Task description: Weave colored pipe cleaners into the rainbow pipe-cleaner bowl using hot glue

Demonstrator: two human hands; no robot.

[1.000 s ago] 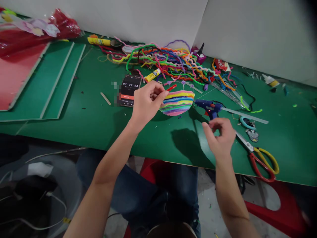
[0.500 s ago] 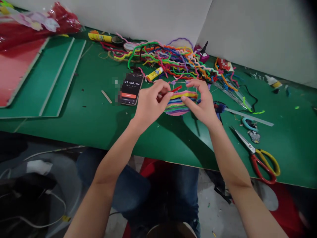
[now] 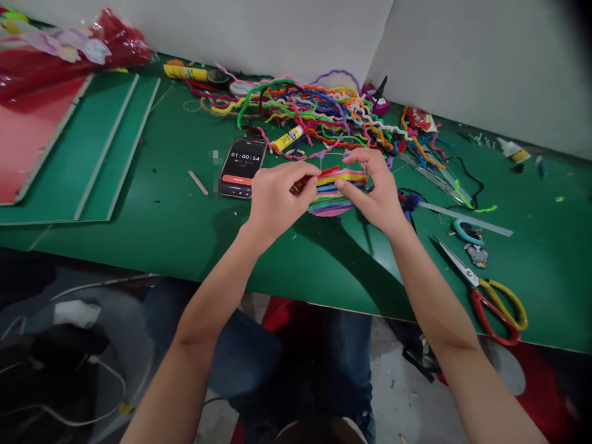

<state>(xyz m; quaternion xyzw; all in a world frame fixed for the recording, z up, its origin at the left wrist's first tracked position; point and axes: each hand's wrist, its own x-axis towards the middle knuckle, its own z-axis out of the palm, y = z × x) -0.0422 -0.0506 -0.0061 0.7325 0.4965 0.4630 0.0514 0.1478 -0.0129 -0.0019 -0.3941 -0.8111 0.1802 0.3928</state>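
Observation:
In the head view my left hand (image 3: 279,198) pinches a short red strip (image 3: 329,171), which looks like a pipe cleaner. The strip lies along the top edge of a small rounded piece (image 3: 337,200) covered in rows of coloured strands: yellow, pink, blue, green and purple. My right hand (image 3: 377,191) grips this striped piece from its right side, thumb on the front and fingers curled over the top. Thin pale rods stick up above its edge between my hands. Its back is hidden.
Behind my hands lies a heap of coloured pipe cleaners (image 3: 319,102) with a yellow glue stick (image 3: 287,139). A phone (image 3: 243,165) showing a timer is at left. Scissors (image 3: 476,283) and a glue gun (image 3: 409,202) with a clear stick lie right. Green boards (image 3: 115,148) are far left.
My left hand's fingers have flattened, and the red strip now lies lower, closer against the striped piece's top edge. My right hand keeps its hold almost unmoved.

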